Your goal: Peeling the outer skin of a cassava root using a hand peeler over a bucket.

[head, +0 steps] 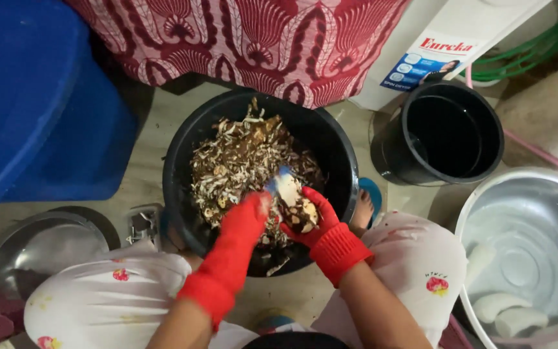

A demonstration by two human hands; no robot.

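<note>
Both of my hands wear red gloves and work over a black tub [182, 155] heaped with brown and pale peelings [240, 161]. My right hand [314, 226] grips a partly peeled root [299, 208], brown with white patches. My left hand [245, 220] is closed just to the left of the root and seems to hold a small blade with a bluish edge [281, 182] against its top end. The handle is hidden in the glove.
A black bucket of water [450, 132] stands at the right. A metal basin [524, 194] at the lower right holds water and peeled white roots [508, 310]. A blue container [33, 97] is at the left, a steel bowl [40, 249] below it. My knees flank the tub.
</note>
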